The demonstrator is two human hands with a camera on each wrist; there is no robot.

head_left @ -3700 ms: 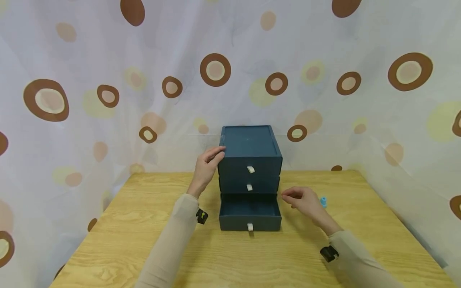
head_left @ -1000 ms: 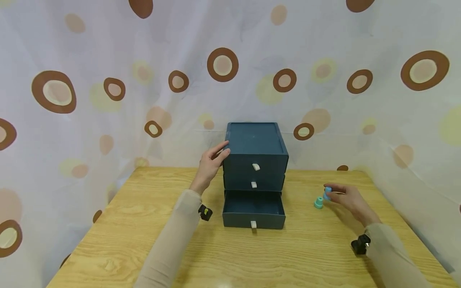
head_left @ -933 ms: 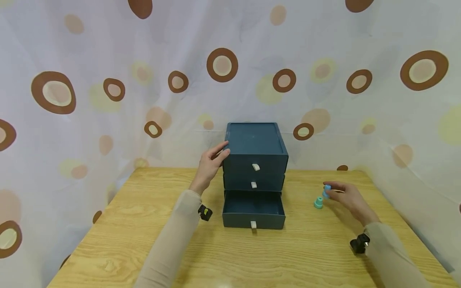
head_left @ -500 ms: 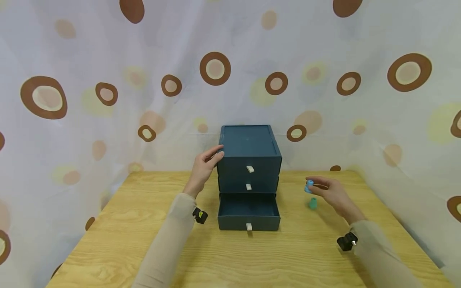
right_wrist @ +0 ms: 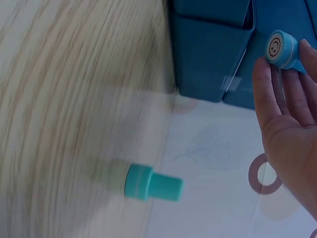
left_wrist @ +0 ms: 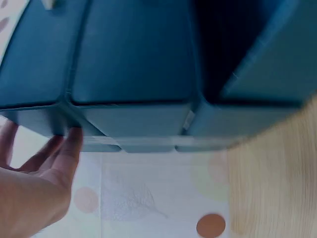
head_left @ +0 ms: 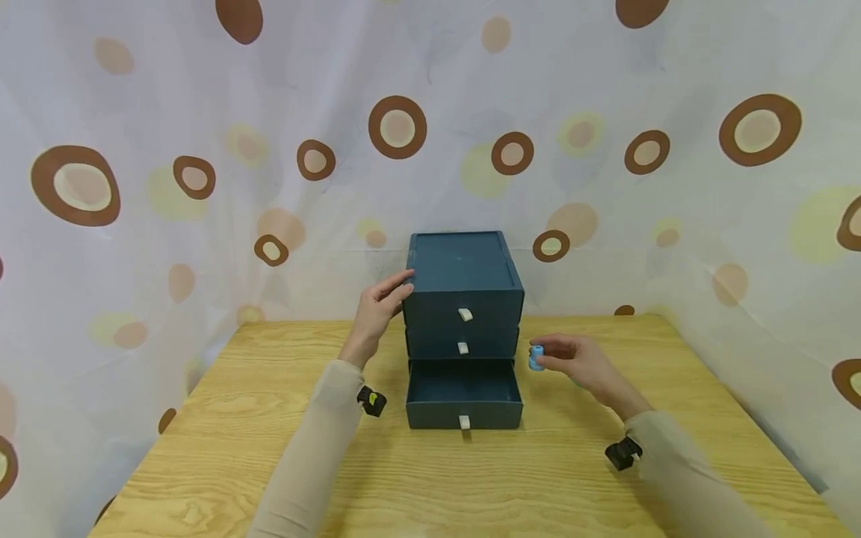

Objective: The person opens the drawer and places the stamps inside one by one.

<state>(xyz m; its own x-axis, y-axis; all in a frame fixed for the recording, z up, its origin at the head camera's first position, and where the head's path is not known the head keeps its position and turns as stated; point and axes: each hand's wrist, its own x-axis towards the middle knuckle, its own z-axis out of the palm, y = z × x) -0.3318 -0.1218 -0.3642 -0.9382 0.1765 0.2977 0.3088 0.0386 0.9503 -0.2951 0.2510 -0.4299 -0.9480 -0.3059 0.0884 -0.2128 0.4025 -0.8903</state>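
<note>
Blue and small, the stamp [head_left: 536, 357] sits pinched in the grip of the right hand [head_left: 578, 364], held in the air right of centre in the head view, just beside the open bottom drawer [head_left: 464, 394] of the dark teal drawer box [head_left: 463, 297]. The left hand [head_left: 377, 308] rests with straight, relaxed fingers against the box's upper left corner, its grip spread. In the right wrist view a teal stamp [right_wrist: 153, 183] stands alone on the wooden desk [head_left: 269, 448], at lower centre.
</note>
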